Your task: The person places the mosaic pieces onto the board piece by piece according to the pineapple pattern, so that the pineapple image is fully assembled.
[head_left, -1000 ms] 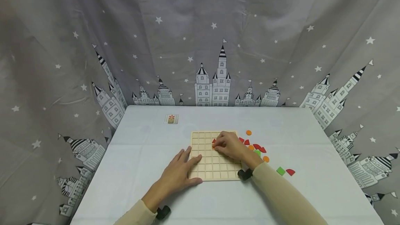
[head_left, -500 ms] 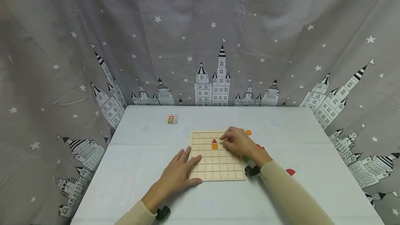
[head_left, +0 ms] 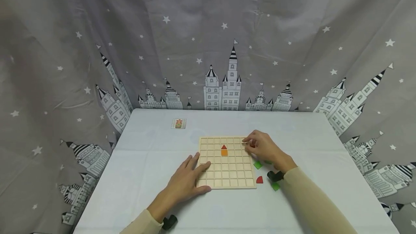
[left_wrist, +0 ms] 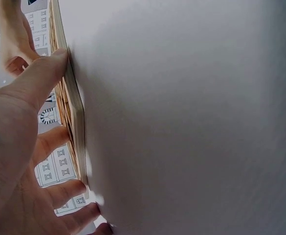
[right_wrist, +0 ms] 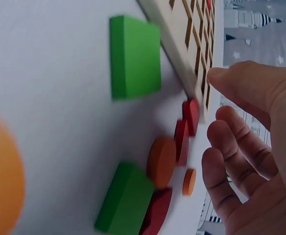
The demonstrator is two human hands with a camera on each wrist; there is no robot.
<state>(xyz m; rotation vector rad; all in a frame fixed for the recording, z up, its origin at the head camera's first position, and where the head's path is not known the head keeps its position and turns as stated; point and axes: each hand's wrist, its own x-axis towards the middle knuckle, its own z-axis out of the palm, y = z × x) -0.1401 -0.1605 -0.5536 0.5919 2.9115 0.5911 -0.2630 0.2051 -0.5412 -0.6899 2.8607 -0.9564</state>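
Note:
A wooden grid board (head_left: 227, 174) lies on the white table. In its upper middle sit a red triangle (head_left: 224, 147) and, directly below it, an orange square tile (head_left: 224, 152). My left hand (head_left: 185, 180) rests with spread fingers over the board's left edge; its thumb touches the near edge (left_wrist: 73, 98) in the left wrist view. At the upper right edge of the board is my right hand (head_left: 264, 149), fingers loosely bent. The right wrist view shows nothing between its thumb and fingers. Red tiles (right_wrist: 182, 142) and an orange disc (right_wrist: 161, 161) lie below that hand.
Right of the board lie green squares (head_left: 258, 164) and a red quarter circle (head_left: 259, 180); the right arm hides other loose tiles. A small picture card (head_left: 178, 123) lies at the back left. A grey castle-print curtain (head_left: 286, 39) hangs behind the table.
My right hand has let go of the orange square and moved right to the board's edge. The square now shows fully below the red triangle. My left hand has stayed in place.

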